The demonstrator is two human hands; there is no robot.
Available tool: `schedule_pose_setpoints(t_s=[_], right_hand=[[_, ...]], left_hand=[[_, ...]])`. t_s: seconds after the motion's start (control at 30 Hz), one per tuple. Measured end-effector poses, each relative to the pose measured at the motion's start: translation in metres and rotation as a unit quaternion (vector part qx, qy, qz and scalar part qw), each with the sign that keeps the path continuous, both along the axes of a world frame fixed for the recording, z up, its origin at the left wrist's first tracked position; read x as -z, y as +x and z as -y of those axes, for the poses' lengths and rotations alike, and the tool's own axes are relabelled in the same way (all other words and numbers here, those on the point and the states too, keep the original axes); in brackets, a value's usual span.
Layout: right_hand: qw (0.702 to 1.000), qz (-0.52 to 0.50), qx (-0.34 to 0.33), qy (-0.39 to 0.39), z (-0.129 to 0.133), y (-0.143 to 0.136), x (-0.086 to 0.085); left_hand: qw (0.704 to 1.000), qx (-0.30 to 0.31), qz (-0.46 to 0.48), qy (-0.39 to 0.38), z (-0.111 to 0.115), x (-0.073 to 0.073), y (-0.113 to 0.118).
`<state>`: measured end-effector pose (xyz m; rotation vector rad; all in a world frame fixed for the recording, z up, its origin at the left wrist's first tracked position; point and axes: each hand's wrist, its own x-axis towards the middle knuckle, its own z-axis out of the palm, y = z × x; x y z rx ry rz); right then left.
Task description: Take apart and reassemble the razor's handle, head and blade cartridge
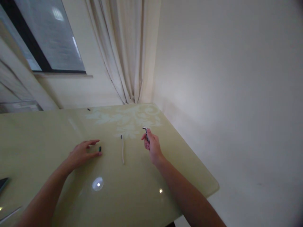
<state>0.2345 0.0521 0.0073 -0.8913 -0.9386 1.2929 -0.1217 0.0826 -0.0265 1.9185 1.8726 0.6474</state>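
Note:
My right hand (153,145) is closed around the dark handle of a thin tool, which looks like a razor (145,128). Its small, pale-edged head points up and away from me, above the table. On the left, my left hand (82,152) is open, thumb and fingers spread. A short dark cylinder with a greenish side, like a battery (100,148), stands at the thumb tip; I cannot tell whether they touch. Between the two hands lies a white toothbrush (122,151), its dark-bristled head at the far end.
The glossy pale green table (132,195) meets a white wall on the right. Near its far edge lies a small dark piece (88,109). A dark flat object (3,183) and a thin pale rod (10,214) are at the left. Curtains (127,53) hang behind.

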Motion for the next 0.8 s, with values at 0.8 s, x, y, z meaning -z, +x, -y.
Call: schedule_pose_setpoints(t_s=[0.8], right_hand=[[0.980,0.063,-0.184,-0.047,0.024,-0.010,-0.001]], left_hand=[[0.927,0.199,0.168,0.268,0.057,-0.030,0.137]])
